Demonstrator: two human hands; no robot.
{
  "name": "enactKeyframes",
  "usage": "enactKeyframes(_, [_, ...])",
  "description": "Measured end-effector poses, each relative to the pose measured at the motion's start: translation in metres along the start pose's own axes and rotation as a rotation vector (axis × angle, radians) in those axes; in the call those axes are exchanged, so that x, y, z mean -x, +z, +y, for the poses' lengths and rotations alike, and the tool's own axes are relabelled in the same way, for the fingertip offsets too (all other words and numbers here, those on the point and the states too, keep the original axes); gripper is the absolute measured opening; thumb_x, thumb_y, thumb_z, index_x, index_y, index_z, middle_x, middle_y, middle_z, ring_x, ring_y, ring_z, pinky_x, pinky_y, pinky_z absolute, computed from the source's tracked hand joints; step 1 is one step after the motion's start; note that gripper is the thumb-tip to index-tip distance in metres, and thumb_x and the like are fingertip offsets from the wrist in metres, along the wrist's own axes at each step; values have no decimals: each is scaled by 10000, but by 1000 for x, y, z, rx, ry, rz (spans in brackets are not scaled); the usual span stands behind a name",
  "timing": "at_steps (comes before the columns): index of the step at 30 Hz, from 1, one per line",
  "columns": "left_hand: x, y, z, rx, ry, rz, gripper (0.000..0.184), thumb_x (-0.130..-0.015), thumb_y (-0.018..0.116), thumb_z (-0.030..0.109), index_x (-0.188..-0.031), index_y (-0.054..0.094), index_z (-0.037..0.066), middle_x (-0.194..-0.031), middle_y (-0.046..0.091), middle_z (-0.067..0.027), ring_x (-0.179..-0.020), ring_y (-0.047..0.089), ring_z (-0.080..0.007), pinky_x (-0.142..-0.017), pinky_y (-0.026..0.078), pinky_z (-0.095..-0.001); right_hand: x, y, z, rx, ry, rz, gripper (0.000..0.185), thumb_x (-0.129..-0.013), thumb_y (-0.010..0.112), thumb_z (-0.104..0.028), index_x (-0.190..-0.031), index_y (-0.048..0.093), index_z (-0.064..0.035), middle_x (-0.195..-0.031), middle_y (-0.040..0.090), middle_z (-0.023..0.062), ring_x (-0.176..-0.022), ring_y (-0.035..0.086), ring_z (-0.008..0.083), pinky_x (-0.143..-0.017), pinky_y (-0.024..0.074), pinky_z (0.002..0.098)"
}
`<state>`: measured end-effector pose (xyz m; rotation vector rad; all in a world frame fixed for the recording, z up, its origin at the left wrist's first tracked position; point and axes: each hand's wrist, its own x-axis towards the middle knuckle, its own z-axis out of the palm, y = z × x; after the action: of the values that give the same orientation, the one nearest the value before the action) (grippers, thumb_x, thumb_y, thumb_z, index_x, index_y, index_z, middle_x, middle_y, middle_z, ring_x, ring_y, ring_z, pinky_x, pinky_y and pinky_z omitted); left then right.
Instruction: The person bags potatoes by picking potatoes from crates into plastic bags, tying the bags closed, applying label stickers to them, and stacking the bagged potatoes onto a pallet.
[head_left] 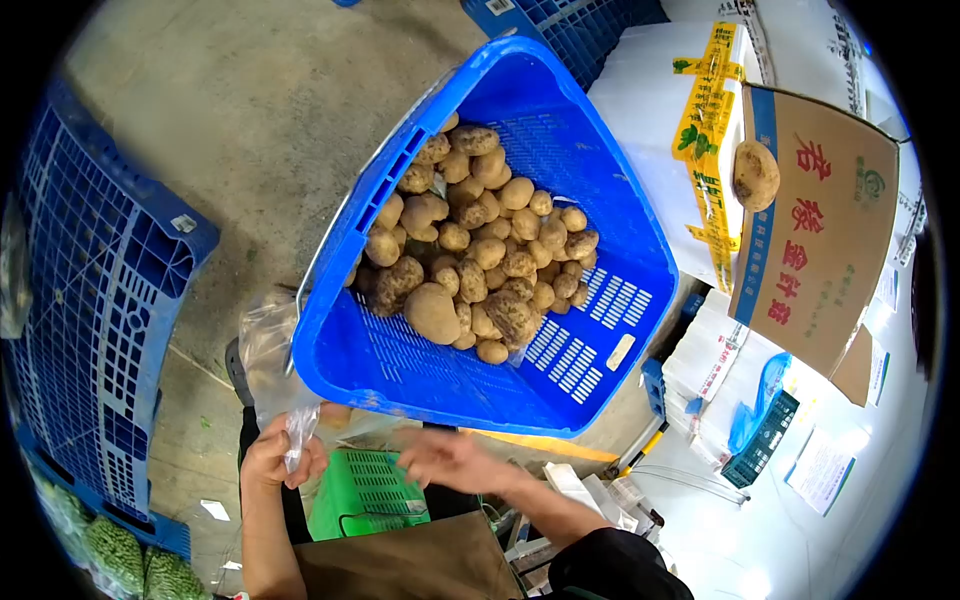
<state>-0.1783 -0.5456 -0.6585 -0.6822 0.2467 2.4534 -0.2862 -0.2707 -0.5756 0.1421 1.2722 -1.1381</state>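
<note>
My left hand (pixel 280 452) is closed on the gathered top of a clear plastic bag (pixel 272 350), which hangs beside the near left corner of a blue crate (pixel 440 398). Many potatoes (pixel 432 312) of different sizes lie heaped in the crate, mostly toward its left and middle. My right hand (pixel 440 458) is just below the crate's near edge, blurred, with its fingers apart and nothing visible in them. Above the green basket, part of a brownish thing shows beside the bag; I cannot make out what it is.
A green basket (pixel 372 490) and a brown board (pixel 410 560) stand close to me. Blue plastic pallets (pixel 100 290) lean at the left. White foam boxes (pixel 660 90) and a cardboard box (pixel 820 250) with one potato (pixel 756 176) on it are at the right.
</note>
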Motion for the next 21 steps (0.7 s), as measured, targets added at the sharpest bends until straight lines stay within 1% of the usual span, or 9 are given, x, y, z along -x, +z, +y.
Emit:
enactKeyframes(1, [0,-2,-3,4,2,9,859,-786,647,478,-1314,326,-118,-693,604,-270,-309,454,-148,-275,311,-234,1,-19,-27,133,-10,95,376,-898,606,-183,-1235,535,-32,-927,659,65,-739,630,126,-674,530,270])
enactKeyframes(3, [-1,-5,-8,19,23,12,844,-793,640,471,-1312,330,-119,-693,599,-280,-310,455,-155,-274,309,-238,-11,-62,-33,55,-160,482,302,-873,627,-150,-1133,594,1,-889,646,53,-779,600,101,-681,514,255])
enactKeyframes(4, [-2,-7,-11,27,40,9,837,-797,636,467,-1311,332,-119,-692,597,-283,-311,456,-158,-273,307,-239,-21,-99,-27,295,-157,627,310,-859,631,-137,-1128,594,13,-887,650,59,-792,602,120,-694,518,271])
enactKeyframes(8, [-5,-8,-9,49,6,10,803,-813,624,451,-1299,344,-123,-681,586,-281,-310,448,-161,-298,326,-247,-69,-220,-16,904,-173,974,369,-780,659,-137,-1090,571,43,-936,641,208,-790,646,280,-677,524,362])
enactKeyframes(9, [-6,-5,-7,46,-5,-2,798,-815,621,449,-1298,345,-124,-678,585,-277,-311,445,-161,-312,335,-251,-88,-246,-1,907,-358,955,389,-769,656,-127,-1101,557,49,-986,605,246,-843,625,357,-703,511,402])
enactKeyframes(11, [-11,3,-4,43,-27,-23,789,-821,617,445,-1294,347,-126,-671,581,-270,-312,440,-159,-339,353,-259,-123,-271,-1,1026,-264,862,404,-763,659,-121,-1111,549,54,-1054,583,274,-950,573,423,-817,469,448])
enactKeyframes(13, [-16,1,-9,23,-15,-23,799,-813,628,445,-1278,352,-144,-651,574,-274,-303,428,-164,-353,356,-271,-151,-269,-15,960,-163,606,414,-779,663,-155,-1111,546,62,-1047,602,258,-955,582,401,-830,473,437])
enactKeyframes(15, [-20,-6,-23,28,-22,-15,804,-795,652,436,-1246,371,-168,-627,565,-295,-279,408,-185,-319,327,-272,-180,-257,-5,978,-206,512,300,-785,643,-176,-956,578,61,-860,627,228,-780,623,342,-705,492,393])
enactKeyframes(21, [-22,-4,-19,115,-31,-11,705,-818,652,386,-1226,407,-133,-656,558,-330,-299,444,-200,-309,314,-275,-215,-229,16,785,64,373,604,-817,646,-370,-1252,505,25,-1193,569,215,-1106,542,317,-930,424,374])
